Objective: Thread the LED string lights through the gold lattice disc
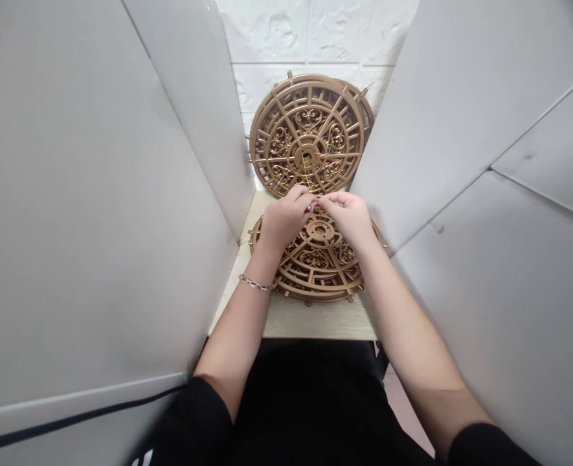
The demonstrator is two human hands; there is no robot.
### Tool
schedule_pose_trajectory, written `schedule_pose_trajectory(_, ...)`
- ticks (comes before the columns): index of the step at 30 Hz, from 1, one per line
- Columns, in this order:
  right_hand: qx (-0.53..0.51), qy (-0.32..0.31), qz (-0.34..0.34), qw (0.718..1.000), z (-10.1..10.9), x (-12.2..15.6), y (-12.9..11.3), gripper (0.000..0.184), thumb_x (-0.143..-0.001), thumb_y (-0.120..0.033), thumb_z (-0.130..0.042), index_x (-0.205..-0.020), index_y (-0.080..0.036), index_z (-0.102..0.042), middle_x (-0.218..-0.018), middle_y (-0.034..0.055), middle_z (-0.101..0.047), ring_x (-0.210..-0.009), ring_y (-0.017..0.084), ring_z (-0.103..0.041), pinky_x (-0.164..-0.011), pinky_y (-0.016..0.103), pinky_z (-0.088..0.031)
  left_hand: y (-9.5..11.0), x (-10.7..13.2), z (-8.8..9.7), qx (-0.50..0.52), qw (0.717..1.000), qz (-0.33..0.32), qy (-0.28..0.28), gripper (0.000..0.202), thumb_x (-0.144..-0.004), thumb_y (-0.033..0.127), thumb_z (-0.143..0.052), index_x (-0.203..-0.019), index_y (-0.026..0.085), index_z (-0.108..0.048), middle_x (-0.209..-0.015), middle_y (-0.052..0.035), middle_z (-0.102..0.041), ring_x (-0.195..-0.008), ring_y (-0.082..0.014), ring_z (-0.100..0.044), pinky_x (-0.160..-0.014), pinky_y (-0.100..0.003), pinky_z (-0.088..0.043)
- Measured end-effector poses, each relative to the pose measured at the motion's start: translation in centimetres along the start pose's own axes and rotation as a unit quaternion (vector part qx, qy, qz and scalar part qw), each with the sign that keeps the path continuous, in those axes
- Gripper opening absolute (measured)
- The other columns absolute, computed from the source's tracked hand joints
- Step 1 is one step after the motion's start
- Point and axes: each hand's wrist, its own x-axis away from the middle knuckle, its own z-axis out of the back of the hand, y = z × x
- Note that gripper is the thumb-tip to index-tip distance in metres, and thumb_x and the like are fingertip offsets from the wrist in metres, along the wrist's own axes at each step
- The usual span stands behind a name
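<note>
Wire [306,169], thin and yellow, is pinched between the fingertips of the left hand [286,217] and right hand [350,217], meeting over a flat stack of gold-coloured, round openwork discs [321,241] near the pale wood-grain worktop's [310,323] front edge. It crosses a similar upright stack [307,141] at the rear edge.
</note>
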Motion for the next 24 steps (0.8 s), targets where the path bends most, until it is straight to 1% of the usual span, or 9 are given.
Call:
schedule_pose_trajectory(4, 0.087, 0.016, 0.018, 0.996, 0.0, 0.0, 0.3, 0.02, -0.069, -0.032, -0.055, -0.071, -0.015, -0.067, -0.063, 0.0003, -0.062, -0.058, 0.011, -0.05, -0.056, 0.025, -0.038, 0.0, 0.2, -0.4, -0.005, 1.0, 0.009, -0.019, 0.023, -0.086, 0.027, -0.04, -0.085, 0.018, -0.061, -0.091, -0.0037, -0.06, -0.073, -0.0104, -0.055, -0.051, -0.022, -0.036)
schedule_pose_trajectory(7, 0.105, 0.017, 0.042, 0.993, 0.0, 0.0, 0.6, 0.02, -0.07, -0.031, -0.054, -0.075, -0.017, -0.068, -0.073, 0.002, -0.067, -0.07, 0.014, -0.057, -0.064, 0.027, -0.041, 0.0, 0.2, -0.5, -0.008, 1.0, 0.018, -0.024, 0.023, -0.085, 0.028, -0.041, -0.085, 0.017, -0.061, -0.092, -0.0047, -0.06, -0.071, -0.011, -0.054, -0.05, -0.023, -0.034)
schedule_pose_trajectory(9, 0.113, 0.019, 0.054, 0.992, 0.0, 0.0, 0.6, 0.02, -0.071, -0.031, -0.054, -0.076, -0.018, -0.068, -0.077, 0.0026, -0.068, -0.074, 0.016, -0.059, -0.068, 0.028, -0.042, 0.1, 0.2, -0.5, -0.008, 0.999, 0.022, -0.023, 0.023, -0.085, 0.028, -0.041, -0.084, 0.017, -0.061, -0.092, -0.0051, -0.06, -0.071, -0.0113, -0.055, -0.05, -0.023, -0.034)
schedule_pose_trajectory(12, 0.148, 0.024, 0.067, 0.986, -0.1, 0.1, 0.3, 0.019, -0.071, -0.031, -0.054, -0.074, -0.018, -0.068, -0.076, 0.0031, -0.068, -0.072, 0.016, -0.058, -0.068, 0.029, -0.042, 0.0, 0.2, -0.4, 0.002, 0.999, 0.025, -0.024, 0.02, -0.084, 0.027, -0.043, -0.084, 0.018, -0.061, -0.092, -0.005, -0.06, -0.073, -0.0117, -0.055, -0.052, -0.023, -0.035)
schedule_pose_trajectory(16, 0.192, 0.028, 0.078, 0.978, -0.3, 0.4, -0.4, 0.02, -0.073, -0.031, -0.052, -0.073, -0.018, -0.068, -0.067, 0.0021, -0.065, -0.062, 0.014, -0.054, -0.064, 0.027, -0.039, -0.2, 0.1, -0.3, 0.034, 0.998, 0.042, -0.036, 0.018, -0.083, 0.026, -0.046, -0.083, 0.018, -0.061, -0.093, -0.0051, -0.06, -0.077, -0.0123, -0.055, -0.058, -0.024, -0.038)
schedule_pose_trajectory(20, 0.2, 0.037, 0.071, 0.976, -0.5, 0.6, -0.6, 0.021, -0.073, -0.031, -0.051, -0.072, -0.017, -0.067, -0.061, 0.0012, -0.061, -0.056, 0.012, -0.049, -0.06, 0.026, -0.037, -0.2, 0.0, -0.3, 0.05, 0.996, 0.062, -0.025, 0.017, -0.081, 0.026, -0.047, -0.081, 0.017, -0.062, -0.09, -0.0049, -0.06, -0.079, -0.0128, -0.055, -0.064, -0.024, -0.041)
schedule_pose_trajectory(24, 0.182, 0.053, 0.066, 0.98, -0.5, 0.5, -0.4, 0.021, -0.072, -0.032, -0.051, -0.07, -0.016, -0.065, -0.06, 0.0008, -0.059, -0.056, 0.012, -0.048, -0.058, 0.026, -0.036, 0.0, -0.1, -0.2, 0.076, 0.994, 0.078, -0.009, 0.015, -0.079, 0.023, -0.049, -0.078, 0.017, -0.062, -0.088, -0.0049, -0.061, -0.079, -0.0123, -0.055, -0.069, -0.024, -0.042)
